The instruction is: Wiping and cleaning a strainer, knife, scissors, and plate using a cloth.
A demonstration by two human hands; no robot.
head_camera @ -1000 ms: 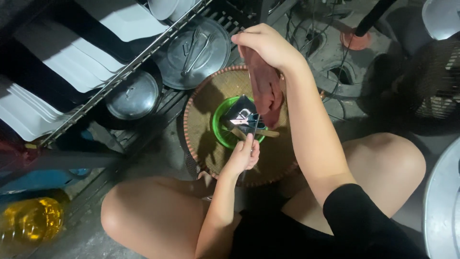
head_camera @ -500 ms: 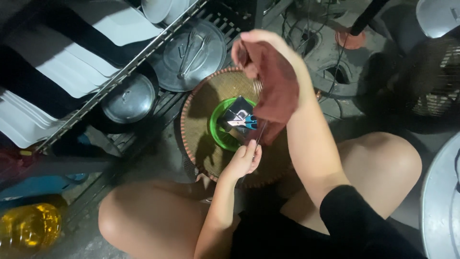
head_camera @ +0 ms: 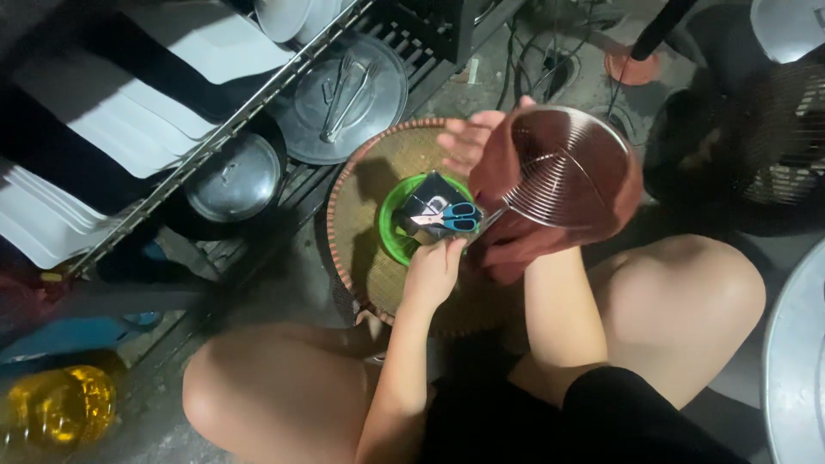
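My left hand (head_camera: 434, 271) grips the thin handle of a round wire skimmer (head_camera: 563, 167), whose spiral mesh faces up at me. My right hand (head_camera: 468, 137) holds a reddish-brown cloth (head_camera: 516, 249) spread behind and under the skimmer's mesh; only its fingers show past the cloth. Just below both hands a green bowl (head_camera: 389, 230) sits on a round woven tray (head_camera: 361, 189). In the bowl lie scissors with blue handles (head_camera: 460, 216) and a dark boxy object (head_camera: 430, 193). My bare knees frame the tray.
A wire rack with white plates (head_camera: 155, 103) runs along the left. Two metal lids (head_camera: 236, 180) (head_camera: 352, 86) lie beside it. A bottle of yellow liquid (head_camera: 56, 404) stands at lower left, a dark fan (head_camera: 773, 146) and a large metal tray (head_camera: 795, 361) at right.
The skimmer has swung from edge-on to flat, its mesh now facing the camera. My right hand and the cloth moved right and down behind the mesh. My left hand stays on the handle.
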